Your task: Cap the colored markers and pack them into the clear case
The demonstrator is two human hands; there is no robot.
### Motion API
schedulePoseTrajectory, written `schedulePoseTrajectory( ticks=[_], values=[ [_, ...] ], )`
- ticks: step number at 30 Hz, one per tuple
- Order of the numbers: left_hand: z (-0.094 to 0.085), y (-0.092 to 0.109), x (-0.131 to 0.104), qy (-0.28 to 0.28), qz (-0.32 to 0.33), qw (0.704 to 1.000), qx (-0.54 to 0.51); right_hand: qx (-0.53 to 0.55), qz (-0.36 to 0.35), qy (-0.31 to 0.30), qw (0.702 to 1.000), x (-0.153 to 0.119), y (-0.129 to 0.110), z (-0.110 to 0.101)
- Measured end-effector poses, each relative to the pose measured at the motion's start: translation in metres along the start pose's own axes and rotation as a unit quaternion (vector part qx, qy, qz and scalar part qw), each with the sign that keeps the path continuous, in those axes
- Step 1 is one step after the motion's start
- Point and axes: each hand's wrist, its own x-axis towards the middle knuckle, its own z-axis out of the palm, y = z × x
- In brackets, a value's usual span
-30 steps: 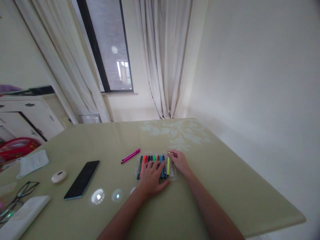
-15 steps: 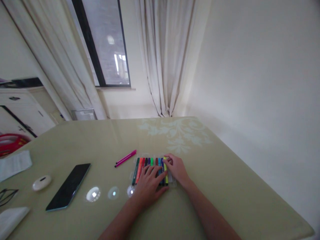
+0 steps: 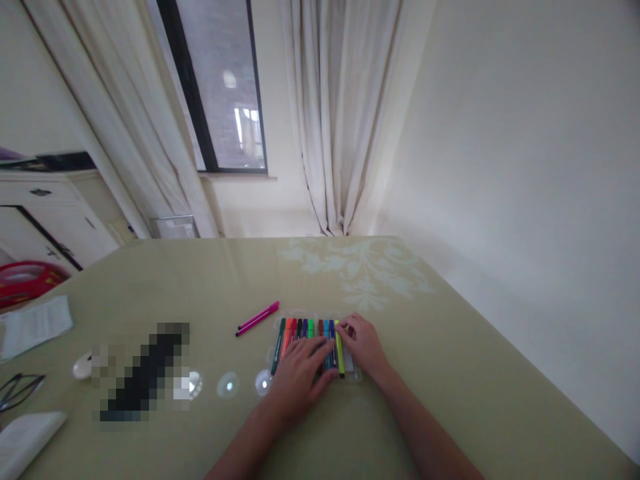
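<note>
We're looking at a pale green table (image 3: 450, 347) with a white flower print at its far side. A clear pen case (image 3: 313, 343) sits near the front. Left of the case lies a pink pen (image 3: 257, 318), then a blurred dark slab (image 3: 145, 373), a white oval (image 3: 81, 365), a paper (image 3: 35, 325) and glasses (image 3: 17, 389).

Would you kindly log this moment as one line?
left hand: flat on marker tray | right hand: fingers at yellow marker | pink marker: loose on table
</note>
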Motion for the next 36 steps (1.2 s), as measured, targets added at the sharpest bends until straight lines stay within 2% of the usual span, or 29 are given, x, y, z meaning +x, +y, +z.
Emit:
schedulePoseTrajectory(
  ticks=[2,5,7,10,13,16,19,21,23,26,28,33,36],
  values=[
    [-0.010,-0.020,0.000,0.060,-0.096,0.994,0.005,0.011,-0.004,0.013,1.000,0.000,0.001,-0.001],
    [-0.030,-0.056,-0.002,0.108,-0.256,0.955,0.107,0.020,-0.016,0.030,0.999,0.000,0.001,-0.002],
    [-0.040,-0.074,-0.007,0.091,-0.334,0.923,0.171,0.025,-0.023,0.035,0.999,0.001,0.001,-0.002],
    [-0.045,-0.087,-0.013,0.062,-0.374,0.902,0.204,0.030,-0.032,0.036,0.998,0.001,0.002,0.000],
    [-0.044,-0.088,-0.014,0.054,-0.369,0.905,0.207,0.034,-0.041,0.039,0.998,0.001,0.002,0.000],
    [-0.042,-0.081,-0.009,0.099,-0.359,0.915,0.156,0.045,-0.043,0.047,0.997,0.000,-0.001,0.000],
    [-0.038,-0.064,0.000,0.153,-0.333,0.930,-0.019,0.077,-0.036,0.048,0.995,-0.002,-0.007,-0.001],
    [-0.032,-0.046,0.005,0.153,-0.296,0.931,-0.149,0.122,-0.025,0.035,0.992,-0.004,-0.013,-0.001],
    [-0.024,-0.026,0.007,0.136,-0.270,0.931,-0.206,0.183,-0.007,0.009,0.983,-0.005,-0.018,0.000],
    [-0.013,-0.003,0.006,0.099,-0.239,0.939,-0.225,0.288,0.025,-0.027,0.957,-0.005,-0.022,0.000],
    [-0.010,0.006,0.004,0.083,-0.230,0.941,-0.233,0.340,0.049,-0.037,0.938,-0.003,-0.022,0.001],
    [-0.011,0.011,0.003,0.049,-0.184,0.949,-0.252,0.376,0.098,-0.007,0.921,0.001,-0.019,0.000],
    [-0.008,0.012,0.001,0.048,-0.159,0.958,-0.234,0.405,0.113,0.013,0.907,0.003,-0.017,-0.002]
  ],
)
